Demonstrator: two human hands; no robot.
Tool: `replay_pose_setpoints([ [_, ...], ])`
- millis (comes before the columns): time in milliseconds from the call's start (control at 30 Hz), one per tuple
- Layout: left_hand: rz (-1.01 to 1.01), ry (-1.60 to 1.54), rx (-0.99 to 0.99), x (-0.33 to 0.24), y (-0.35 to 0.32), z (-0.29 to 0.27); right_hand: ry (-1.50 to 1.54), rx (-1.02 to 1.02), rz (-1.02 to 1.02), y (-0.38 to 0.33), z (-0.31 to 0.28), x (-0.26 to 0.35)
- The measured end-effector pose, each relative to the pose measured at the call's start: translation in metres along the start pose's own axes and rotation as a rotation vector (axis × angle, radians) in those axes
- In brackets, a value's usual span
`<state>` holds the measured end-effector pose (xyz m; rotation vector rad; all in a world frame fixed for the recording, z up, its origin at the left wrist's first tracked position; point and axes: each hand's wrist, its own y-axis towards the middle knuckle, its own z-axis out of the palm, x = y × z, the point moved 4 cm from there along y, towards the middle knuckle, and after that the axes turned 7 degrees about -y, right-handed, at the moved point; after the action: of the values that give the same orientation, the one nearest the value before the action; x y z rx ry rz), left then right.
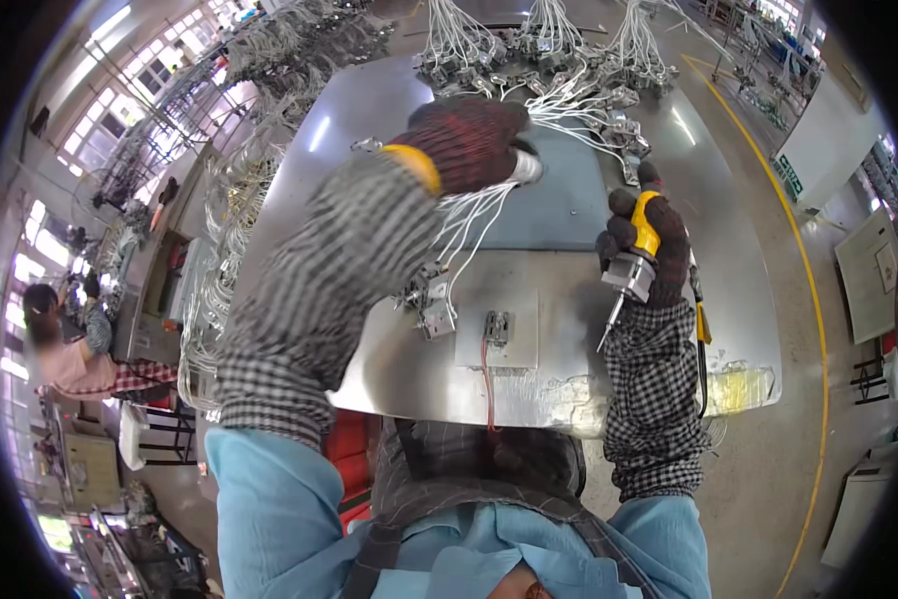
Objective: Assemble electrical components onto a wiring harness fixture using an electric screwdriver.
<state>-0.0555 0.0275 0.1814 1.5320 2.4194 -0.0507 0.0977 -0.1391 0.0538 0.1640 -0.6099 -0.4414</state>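
Taking the tabletop's middle as the clock's centre, with twelve at the far edge, a bundle of thin white insulated wires [479, 205] lies toward eleven, gathered in the left hand [466, 145], which wears a dark red-and-black knitted glove. Its fingers close around the bundle; motion blur hides the exact placing of the fingertips. From this grip the wires slant down toward eight, where small silvery metal parts [434, 309] lie on the tabletop.

Under the left hand spreads a flat grey-blue mat [559, 200], reaching toward twelve. At three, the right hand [670, 235], in a dark glove, has its fingers wrapped around a yellow-and-silver powered driver [647, 225], whose slim metal bit [611, 319] points toward seven, clear of the parts. A black cable [702, 374] hangs near the right forearm.

Close to six, a small metal block [498, 327] with thin red wires [488, 384] sits on a pale square plate [522, 344]; the wires run over the near edge of the shiny metal tabletop [738, 280]. Around twelve to one, more white wires [549, 45] fan out from clustered metal fittings [464, 65].

Beyond the tabletop, white wires hang in a dense row [231, 240] at nine, and a co-worker [79, 354] in a pink top is between eight and nine.
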Motion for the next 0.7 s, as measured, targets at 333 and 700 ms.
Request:
replay_pose_setpoints([
  [333, 0.474, 0.724, 0.013, -0.015, -0.166, 0.102, -0.104, 0.046, 0.05, -0.003, 0.007, -0.007],
  [700, 0.553, 1.139, -0.021, 0.029, -0.174, 0.132, -0.202, 0.092, -0.084, -0.011, 0.034, 0.019],
])
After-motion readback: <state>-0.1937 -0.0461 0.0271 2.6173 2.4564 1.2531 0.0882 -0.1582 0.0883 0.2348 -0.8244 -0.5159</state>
